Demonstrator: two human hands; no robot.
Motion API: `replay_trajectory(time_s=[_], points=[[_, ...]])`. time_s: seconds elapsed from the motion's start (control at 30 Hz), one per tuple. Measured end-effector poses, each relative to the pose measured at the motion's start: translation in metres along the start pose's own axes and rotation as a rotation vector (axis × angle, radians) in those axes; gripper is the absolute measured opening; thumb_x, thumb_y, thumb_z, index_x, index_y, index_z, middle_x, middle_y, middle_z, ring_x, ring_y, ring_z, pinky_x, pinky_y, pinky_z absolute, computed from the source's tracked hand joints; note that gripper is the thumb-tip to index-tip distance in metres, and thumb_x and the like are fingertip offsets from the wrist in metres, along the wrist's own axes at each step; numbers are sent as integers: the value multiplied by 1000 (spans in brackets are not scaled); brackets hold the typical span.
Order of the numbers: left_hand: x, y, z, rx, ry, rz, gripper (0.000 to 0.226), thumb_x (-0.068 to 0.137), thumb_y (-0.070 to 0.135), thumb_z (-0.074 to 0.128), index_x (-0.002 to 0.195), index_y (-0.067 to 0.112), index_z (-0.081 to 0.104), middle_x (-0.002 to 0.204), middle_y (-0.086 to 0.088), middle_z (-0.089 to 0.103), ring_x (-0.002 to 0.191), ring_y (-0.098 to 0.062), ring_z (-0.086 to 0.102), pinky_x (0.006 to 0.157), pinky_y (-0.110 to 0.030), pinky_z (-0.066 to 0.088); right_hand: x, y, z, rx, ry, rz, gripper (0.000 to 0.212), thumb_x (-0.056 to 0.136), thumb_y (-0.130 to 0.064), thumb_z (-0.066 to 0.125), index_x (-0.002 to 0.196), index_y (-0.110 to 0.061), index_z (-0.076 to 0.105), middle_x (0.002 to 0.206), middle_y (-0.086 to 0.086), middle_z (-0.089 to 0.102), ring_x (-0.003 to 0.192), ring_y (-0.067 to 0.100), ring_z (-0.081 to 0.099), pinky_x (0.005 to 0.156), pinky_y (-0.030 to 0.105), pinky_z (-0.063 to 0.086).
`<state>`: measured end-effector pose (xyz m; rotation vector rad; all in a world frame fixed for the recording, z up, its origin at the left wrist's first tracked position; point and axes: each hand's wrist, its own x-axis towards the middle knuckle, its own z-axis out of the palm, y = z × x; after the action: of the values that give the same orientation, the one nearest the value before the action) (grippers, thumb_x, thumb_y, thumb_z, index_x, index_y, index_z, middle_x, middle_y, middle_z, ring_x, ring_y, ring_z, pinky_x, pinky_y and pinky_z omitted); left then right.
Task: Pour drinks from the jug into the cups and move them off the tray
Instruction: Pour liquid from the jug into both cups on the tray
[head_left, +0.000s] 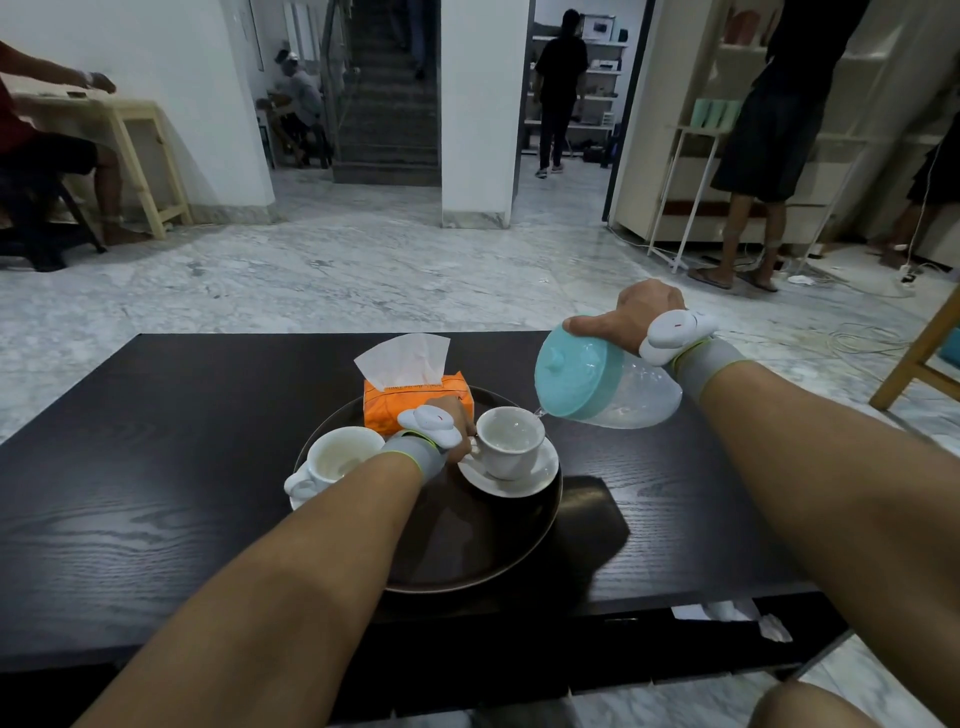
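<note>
A clear plastic jug (636, 397) with a turquoise lid is tipped to the left, held by my right hand (631, 317) with the thumb on the lid. Its spout hangs over the right white cup (508, 439), and a thin stream of water runs into it. That cup stands on a saucer (524, 480) on the dark round tray (467, 551). My left hand (460, 423) grips this cup's handle. A second white cup (337, 460) with liquid in it sits on the tray's left side.
An orange tissue box (410, 402) with a white tissue sticking out stands at the back of the tray. The dark wooden table (156, 509) stretches left and right of the tray. People stand and sit in the room beyond. A wooden chair leg (919, 358) is at the right.
</note>
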<state>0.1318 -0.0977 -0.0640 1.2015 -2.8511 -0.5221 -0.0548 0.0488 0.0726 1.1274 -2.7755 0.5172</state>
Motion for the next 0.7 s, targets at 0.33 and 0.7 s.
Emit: replay_trajectory(time_s=[0.33, 0.7], points=[[-3, 1, -1, -23, -10, -4, 29, 85, 23, 65, 112, 20, 74, 108, -5, 73, 97, -26, 68, 88, -35, 57, -2, 0, 0, 9, -20, 3, 70, 66, -76, 63, 68, -7, 56, 70, 6, 50, 68, 21, 50, 55, 29, 34], [-9, 4, -4, -12, 2, -20, 29, 84, 21, 65, 111, 18, 74, 107, -5, 74, 95, -26, 68, 88, -36, 57, -3, 7, 2, 159, -30, 62, 67, 62, -75, 67, 69, -9, 56, 69, 7, 51, 66, 21, 48, 59, 31, 36]])
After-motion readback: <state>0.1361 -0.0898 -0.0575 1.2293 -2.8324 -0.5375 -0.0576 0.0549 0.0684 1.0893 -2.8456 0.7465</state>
